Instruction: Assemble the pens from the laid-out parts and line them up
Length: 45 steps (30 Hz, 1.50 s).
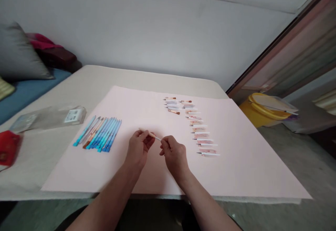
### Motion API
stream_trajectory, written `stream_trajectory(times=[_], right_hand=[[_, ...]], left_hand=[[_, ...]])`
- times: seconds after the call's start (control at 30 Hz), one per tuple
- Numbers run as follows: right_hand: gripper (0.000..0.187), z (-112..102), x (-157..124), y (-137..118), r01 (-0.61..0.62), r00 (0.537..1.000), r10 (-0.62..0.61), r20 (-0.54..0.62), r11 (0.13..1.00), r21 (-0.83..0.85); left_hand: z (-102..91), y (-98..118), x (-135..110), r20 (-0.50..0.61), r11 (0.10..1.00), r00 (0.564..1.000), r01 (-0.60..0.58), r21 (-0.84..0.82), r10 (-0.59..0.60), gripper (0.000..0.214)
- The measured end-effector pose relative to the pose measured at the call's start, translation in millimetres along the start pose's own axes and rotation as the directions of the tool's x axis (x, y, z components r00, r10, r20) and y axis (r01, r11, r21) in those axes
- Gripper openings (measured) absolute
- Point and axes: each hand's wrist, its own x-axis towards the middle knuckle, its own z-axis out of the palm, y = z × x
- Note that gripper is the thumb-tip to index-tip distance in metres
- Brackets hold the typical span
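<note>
slim peach pen (150,134) (thin white end (158,139)) | left hand (138,145) gripping pen | right hand (173,151) pinching end

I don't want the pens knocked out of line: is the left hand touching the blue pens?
Apart. The head view shows a strip of bare pink sheet between the left hand and the blue pens.

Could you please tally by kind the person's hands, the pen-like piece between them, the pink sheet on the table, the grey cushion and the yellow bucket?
Left hand and right hand: 2
Pen-like piece, thin white end included: 1
Pink sheet: 1
Grey cushion: 1
Yellow bucket: 1
Total: 6
</note>
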Motion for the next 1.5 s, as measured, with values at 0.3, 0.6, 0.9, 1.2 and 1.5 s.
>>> stream_trajectory(times=[0.3,0.6,0.9,1.2,1.5], right_hand=[[0.019,7.8,-1.4,0.9,-0.004,1.0,0.005,-0.015,0.998,0.055],[0.02,11.2,-1.2,-2.8,-0.028,1.0,0.028,0.0,0.994,0.102],[0.018,8.7,-1.2,-3.5,-0.052,0.998,0.054,-0.011,0.989,0.14],[0.018,13.1,-4.2,-2.9,-0.063,0.998,0.061,0.017,0.976,0.208],[0.021,11.1,1.2,0.2,-0.092,0.993,0.066,0.1,0.955,0.282]], left_hand=[[0.8,-2.1,-7.5,0.033,0.999,0.999,-0.01,0.051,0.008,0.016],[-1.0,-3.6,-5.3,0.015,0.997,0.999,-0.046,0.064,0.045,0.018],[1.5,-0.6,-5.2,-0.004,0.994,0.997,-0.07,0.087,0.071,0.017],[2.4,1.1,-11.0,0.023,0.993,0.997,-0.076,0.089,0.074,0.017],[-4.8,-1.2,0.3,0.037,0.999,0.999,0.032,-0.042,-0.03,0.011]])
